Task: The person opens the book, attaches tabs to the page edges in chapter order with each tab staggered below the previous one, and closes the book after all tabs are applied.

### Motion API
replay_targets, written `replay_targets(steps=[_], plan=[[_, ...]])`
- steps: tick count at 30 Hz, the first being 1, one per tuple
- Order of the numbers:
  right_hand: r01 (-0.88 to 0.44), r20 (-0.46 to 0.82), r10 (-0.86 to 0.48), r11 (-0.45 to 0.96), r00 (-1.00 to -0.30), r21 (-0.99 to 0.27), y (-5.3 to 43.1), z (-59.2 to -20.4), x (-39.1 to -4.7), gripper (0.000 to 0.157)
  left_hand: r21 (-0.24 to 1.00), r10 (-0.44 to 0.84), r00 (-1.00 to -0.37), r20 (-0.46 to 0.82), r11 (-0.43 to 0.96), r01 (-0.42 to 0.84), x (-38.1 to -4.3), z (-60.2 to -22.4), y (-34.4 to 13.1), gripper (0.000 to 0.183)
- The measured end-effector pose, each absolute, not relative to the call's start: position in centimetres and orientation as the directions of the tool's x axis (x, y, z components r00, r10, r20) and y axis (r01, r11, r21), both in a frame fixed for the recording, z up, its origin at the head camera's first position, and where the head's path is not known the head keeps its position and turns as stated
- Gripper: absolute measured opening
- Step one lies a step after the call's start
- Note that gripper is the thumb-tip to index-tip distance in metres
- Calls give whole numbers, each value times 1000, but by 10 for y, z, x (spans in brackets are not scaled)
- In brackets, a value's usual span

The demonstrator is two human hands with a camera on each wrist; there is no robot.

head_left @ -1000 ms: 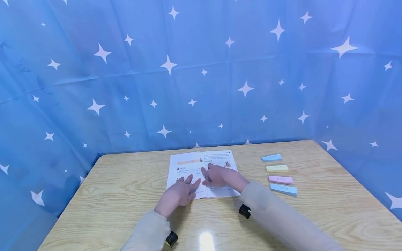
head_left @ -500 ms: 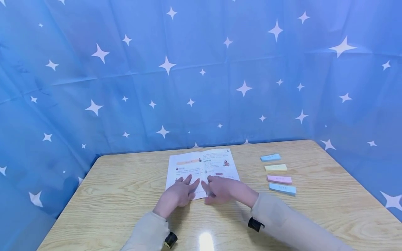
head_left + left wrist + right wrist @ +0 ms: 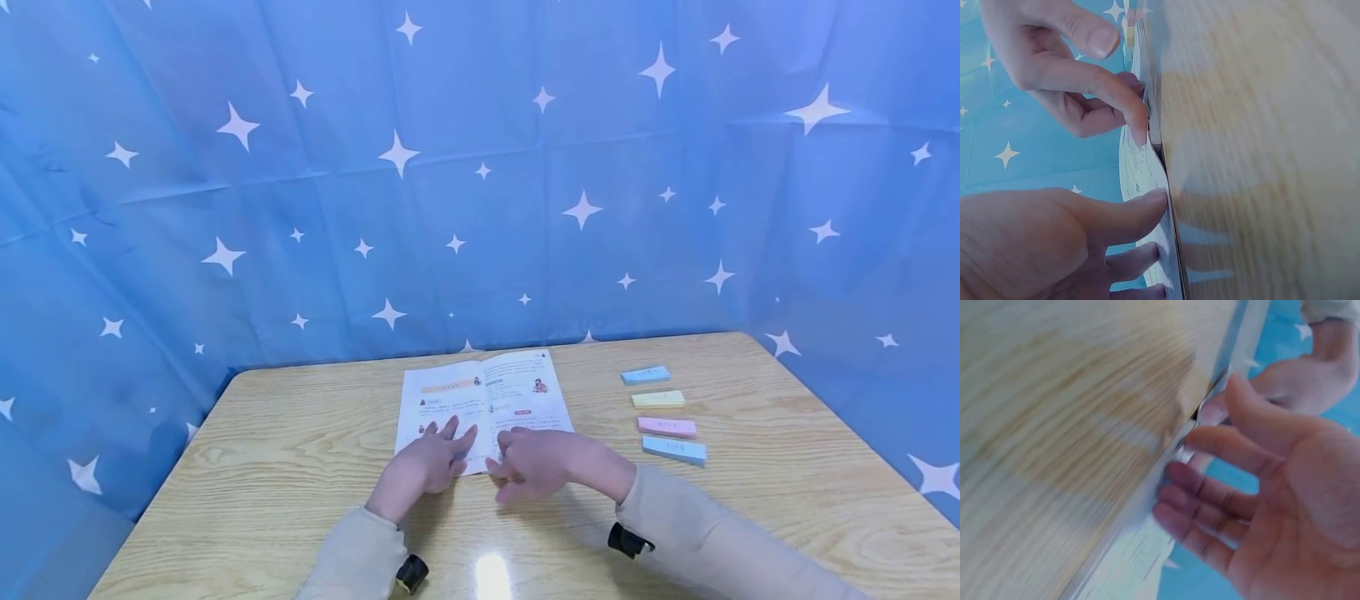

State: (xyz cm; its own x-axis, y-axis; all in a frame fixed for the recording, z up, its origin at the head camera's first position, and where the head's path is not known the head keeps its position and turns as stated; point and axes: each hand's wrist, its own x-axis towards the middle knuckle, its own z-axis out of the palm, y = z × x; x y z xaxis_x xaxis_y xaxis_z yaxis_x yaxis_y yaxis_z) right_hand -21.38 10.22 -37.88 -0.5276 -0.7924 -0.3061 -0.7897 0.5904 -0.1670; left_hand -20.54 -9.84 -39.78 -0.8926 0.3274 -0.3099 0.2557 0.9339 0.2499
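Observation:
An open book (image 3: 461, 402) with printed text and small colour pictures lies on the table. My left hand (image 3: 429, 463) rests on the lower left page with its fingers spread. In the left wrist view the thumb (image 3: 1141, 212) presses the page near the book's near edge. My right hand (image 3: 538, 460) is at the lower edge of the right page, beside the spine, its index fingertip (image 3: 1139, 131) touching the paper. Its other fingers (image 3: 1204, 512) are loosely bent over the book, holding nothing. Parts of the lower pages are hidden under both hands.
Right of the book, several sticky note pads lie in a column: a blue pad (image 3: 645, 375), a yellow pad (image 3: 658, 400), a pink pad (image 3: 667, 427) and another blue pad (image 3: 673, 450). A blue star-patterned curtain (image 3: 480, 183) hangs behind the wooden table (image 3: 285, 467).
My right hand has slid from the middle of the book down to its near edge and a little right, uncovering more of the right page. The left hand has stayed in place.

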Motion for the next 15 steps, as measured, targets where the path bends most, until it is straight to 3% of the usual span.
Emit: replay_targets(steps=[3, 7, 15], plan=[[-791, -253, -833, 549, -492, -271, 110, -380, -221, 36, 250, 339, -894, -291, 929, 271, -205, -397, -99, 52], [-720, -217, -838, 542, -500, -433, 119, -380, -226, 38, 229, 354, -899, -258, 926, 299, -204, -398, -100, 52], [-724, -152, -834, 539, -530, -431, 123, -380, -235, 38, 206, 361, -904, -228, 926, 318, -202, -401, -105, 53]])
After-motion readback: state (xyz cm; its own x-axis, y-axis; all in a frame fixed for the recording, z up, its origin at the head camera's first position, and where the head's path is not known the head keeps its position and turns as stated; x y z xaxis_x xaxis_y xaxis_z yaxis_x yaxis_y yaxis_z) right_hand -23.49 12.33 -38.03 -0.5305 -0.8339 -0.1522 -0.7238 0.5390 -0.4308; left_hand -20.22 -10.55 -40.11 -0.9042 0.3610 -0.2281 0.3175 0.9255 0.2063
